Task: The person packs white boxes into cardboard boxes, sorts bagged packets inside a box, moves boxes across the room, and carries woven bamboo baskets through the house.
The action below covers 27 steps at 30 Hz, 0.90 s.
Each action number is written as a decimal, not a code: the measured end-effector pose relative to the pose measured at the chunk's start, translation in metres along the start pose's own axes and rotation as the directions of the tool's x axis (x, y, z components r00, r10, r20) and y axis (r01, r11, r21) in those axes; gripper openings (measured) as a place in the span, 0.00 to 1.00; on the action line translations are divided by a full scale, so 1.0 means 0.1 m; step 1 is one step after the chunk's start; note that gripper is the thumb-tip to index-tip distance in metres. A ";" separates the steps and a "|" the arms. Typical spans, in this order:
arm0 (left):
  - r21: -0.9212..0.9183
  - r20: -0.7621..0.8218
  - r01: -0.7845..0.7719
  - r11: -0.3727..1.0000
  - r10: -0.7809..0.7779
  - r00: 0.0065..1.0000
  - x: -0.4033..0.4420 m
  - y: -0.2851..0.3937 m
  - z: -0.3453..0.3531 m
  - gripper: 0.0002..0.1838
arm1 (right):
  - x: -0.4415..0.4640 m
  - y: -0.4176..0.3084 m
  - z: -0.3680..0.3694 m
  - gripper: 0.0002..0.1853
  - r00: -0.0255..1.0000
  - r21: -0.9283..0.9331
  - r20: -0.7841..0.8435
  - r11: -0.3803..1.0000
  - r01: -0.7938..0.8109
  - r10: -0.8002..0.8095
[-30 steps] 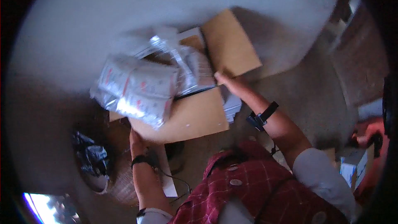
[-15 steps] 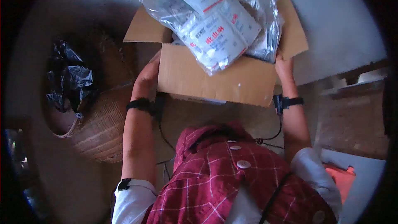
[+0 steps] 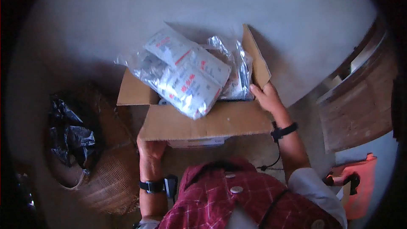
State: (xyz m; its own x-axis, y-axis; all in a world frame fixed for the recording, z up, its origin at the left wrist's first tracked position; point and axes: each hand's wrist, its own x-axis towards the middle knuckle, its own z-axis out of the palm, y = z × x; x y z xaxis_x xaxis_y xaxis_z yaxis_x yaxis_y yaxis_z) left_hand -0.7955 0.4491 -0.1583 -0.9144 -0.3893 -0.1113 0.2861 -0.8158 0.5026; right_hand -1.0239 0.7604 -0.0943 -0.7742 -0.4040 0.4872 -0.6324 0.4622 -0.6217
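Observation:
An open cardboard box [image 3: 203, 122] is held up in front of my body, its flaps spread outward. Heaped in its opening is a clear plastic bag of white printed packets [image 3: 188, 85] with red lettering. Silvery foil packs [image 3: 239, 78] stick up beside them on the right. My right hand [image 3: 271, 101] grips the box's right side, thumb at the edge by the foil. Against the lower left of the box is my left hand [image 3: 151, 147], bearing it from below; its fingers are hidden by the cardboard.
A woven basket [image 3: 110, 178] with a black plastic bag [image 3: 74, 138] in it stands at left. On the right are a brown wooden board [image 3: 356, 116] and an orange-red item [image 3: 356, 186] on a pale surface. A pale wall [image 3: 203, 0] lies beyond the box.
The box has moved lower in view and somewhat left, with both hands on it. My right thumb now shows over its side. The near flap now covers more above my left hand.

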 end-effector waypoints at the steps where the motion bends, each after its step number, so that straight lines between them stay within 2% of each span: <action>1: -0.029 0.073 0.023 0.999 -0.020 0.997 0.03 0.06 -0.22 0.18 | 0.00 0.11 -0.04 0.23 0.985 0.037 0.138 0.993 -0.109 0.103; 2: -0.122 -0.082 -0.043 0.992 0.033 0.996 0.06 0.09 -0.04 0.16 | -0.03 0.22 -0.06 0.23 0.939 0.063 0.277 0.971 -0.229 0.203; 3: -0.018 -0.068 -0.087 0.996 0.085 0.994 0.02 0.16 0.18 0.16 | -0.07 0.28 -0.04 0.22 0.969 0.196 0.245 0.978 -0.072 0.023; 4: 0.080 -0.036 -0.132 0.988 0.135 0.990 -0.02 0.17 0.34 0.15 | -0.12 0.28 -0.06 0.22 0.968 0.200 0.246 0.974 -0.103 0.052; 5: 0.093 -0.051 -0.102 0.990 0.107 0.993 -0.04 0.16 0.32 0.15 | -0.17 0.26 -0.10 0.22 0.963 0.252 0.264 0.960 -0.119 0.050; 6: 0.021 0.170 -0.011 1.000 0.008 0.985 -0.05 0.21 0.25 0.15 | -0.24 0.27 -0.15 0.22 0.958 0.303 0.281 0.943 -0.141 0.053; 7: -0.035 0.382 0.099 0.995 -0.078 0.921 -0.03 0.23 0.20 0.16 | -0.27 0.35 -0.18 0.22 0.953 0.306 0.286 0.934 -0.185 0.095; 8: -0.025 0.361 0.135 0.991 -0.117 0.925 0.03 0.22 0.15 0.16 | -0.24 0.45 -0.20 0.22 0.918 0.288 0.350 0.912 -0.292 0.184; 9: 0.045 0.178 -0.013 0.999 0.005 0.984 0.04 0.17 0.09 0.16 | -0.26 0.48 -0.28 0.22 0.874 0.263 0.411 0.884 -0.386 0.259; 10: 0.138 0.012 -0.170 0.976 0.170 0.985 0.06 0.15 0.09 0.17 | -0.28 0.42 -0.43 0.22 0.870 0.260 0.415 0.882 -0.393 0.265; 11: 0.061 -0.060 -0.177 0.982 0.180 0.982 0.04 0.11 0.21 0.16 | -0.27 0.17 -0.62 0.21 0.848 0.053 0.416 0.922 -0.385 0.330; 12: 0.051 -0.045 -0.222 0.974 0.225 0.973 0.00 0.04 0.33 0.16 | -0.26 -0.01 -0.73 0.21 0.838 -0.149 0.399 0.928 -0.342 0.373; 13: 0.449 -0.027 -0.275 0.850 0.321 0.947 -0.05 -0.03 0.40 0.17 | -0.28 -0.02 -0.86 0.21 0.892 -0.252 0.373 0.954 -0.166 0.254; 14: 0.532 -0.055 -0.267 0.804 0.348 0.936 -0.08 -0.06 0.38 0.18 | -0.22 0.02 -1.03 0.21 0.924 -0.343 0.363 0.939 0.012 0.121; 15: 0.610 -0.083 -0.249 0.752 0.374 0.924 -0.10 -0.09 0.32 0.19 | -0.18 -0.02 -1.18 0.21 0.909 -0.360 0.362 0.931 -0.069 0.207; 16: 0.445 -0.126 -0.226 0.867 0.311 0.942 -0.11 -0.13 0.19 0.20 | -0.06 -0.18 -1.36 0.21 0.886 -0.376 0.359 0.914 -0.152 0.295; 18: 0.102 -0.186 -0.146 0.984 0.163 0.969 -0.15 -0.18 0.03 0.21 | 0.20 -0.43 -1.54 0.22 0.964 -0.391 0.146 0.908 -0.151 0.223; 19: 0.103 -0.189 -0.178 0.979 0.195 0.962 -0.17 -0.21 0.05 0.21 | 0.38 -0.64 -1.55 0.23 0.986 -0.389 0.096 0.917 -0.090 0.138; 20: 0.038 -0.218 -0.148 0.988 0.153 0.964 -0.20 -0.27 0.07 0.22 | 0.60 -0.87 -1.46 0.23 0.997 -0.396 0.048 0.918 -0.032 0.055; 21: -0.028 -0.269 -0.106 0.994 0.094 0.959 -0.18 -0.33 0.05 0.22 | 0.91 -0.93 -1.16 0.25 0.990 -0.232 0.127 0.969 0.088 -0.060; 22: -0.043 -0.269 -0.122 0.992 0.106 0.957 -0.24 -0.40 0.07 0.22 | 1.10 -1.09 -0.96 0.26 0.968 -0.071 0.159 0.976 0.207 -0.193; 23: -0.042 -0.264 -0.119 0.992 0.104 0.959 -0.28 -0.46 0.08 0.21 | 1.30 -1.22 -0.70 0.30 0.920 0.004 0.348 0.982 0.188 -0.177; 24: -0.043 -0.269 -0.117 0.992 0.101 0.958 -0.30 -0.49 0.10 0.20 | 1.53 -1.28 -0.38 0.33 0.829 0.071 0.534 0.986 0.151 -0.166; 25: -0.015 -0.325 -0.034 0.999 0.027 0.945 -0.33 -0.50 0.12 0.21 | 1.75 -1.25 0.02 0.38 0.793 -0.038 0.600 0.986 0.163 -0.108; 26: -0.038 -0.337 -0.072 0.997 0.055 0.940 -0.37 -0.56 0.05 0.21 | 1.88 -1.22 0.41 0.43 0.751 -0.143 0.659 0.971 0.194 -0.053; 27: 0.163 -0.253 -0.033 0.986 0.074 0.965 -0.39 -0.65 -0.07 0.21 | 1.90 -1.26 0.65 0.46 0.698 -0.080 0.711 0.976 0.204 -0.088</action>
State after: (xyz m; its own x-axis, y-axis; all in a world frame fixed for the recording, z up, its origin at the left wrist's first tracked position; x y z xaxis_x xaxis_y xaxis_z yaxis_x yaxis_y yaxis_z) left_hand -0.7767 0.5142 -0.1923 -0.7885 -0.5441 -0.2868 0.2654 -0.7217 0.6394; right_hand -1.0898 0.5743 0.0366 -0.4663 -0.8837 -0.0411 -0.7772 0.4315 -0.4580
